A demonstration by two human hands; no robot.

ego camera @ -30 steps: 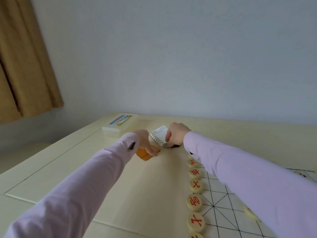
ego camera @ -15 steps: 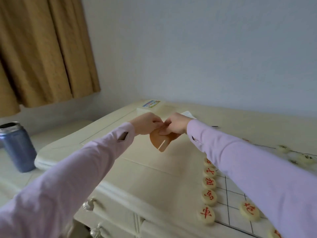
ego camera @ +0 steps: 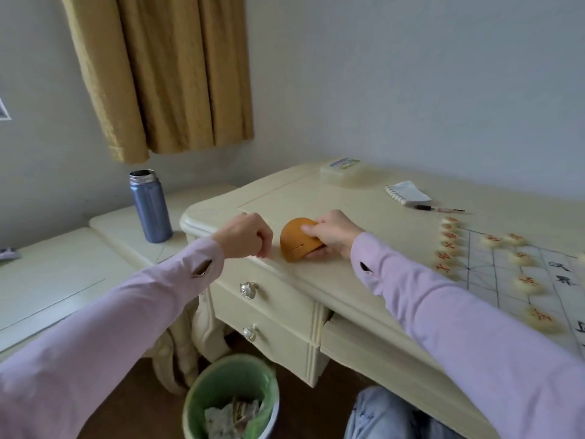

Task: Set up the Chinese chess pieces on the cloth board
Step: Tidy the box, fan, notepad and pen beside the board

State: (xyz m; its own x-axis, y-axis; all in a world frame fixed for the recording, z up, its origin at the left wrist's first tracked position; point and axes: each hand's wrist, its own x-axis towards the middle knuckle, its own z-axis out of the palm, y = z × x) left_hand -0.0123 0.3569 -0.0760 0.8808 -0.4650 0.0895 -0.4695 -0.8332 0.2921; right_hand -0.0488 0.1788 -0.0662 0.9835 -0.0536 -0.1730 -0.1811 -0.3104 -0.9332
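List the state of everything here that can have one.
left hand, fingers curled, nothing seen in its grip
right hand, grips the orange case
orange case, held near the desk's front edge
cloth board, spread flat on the desk
red pieces, face up, in a row along the board's edge
blue flask, upright
top drawer, shut
bin, lined, holds rubbish

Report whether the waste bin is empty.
Not empty: the green-lined waste bin holds crumpled scraps at its bottom.
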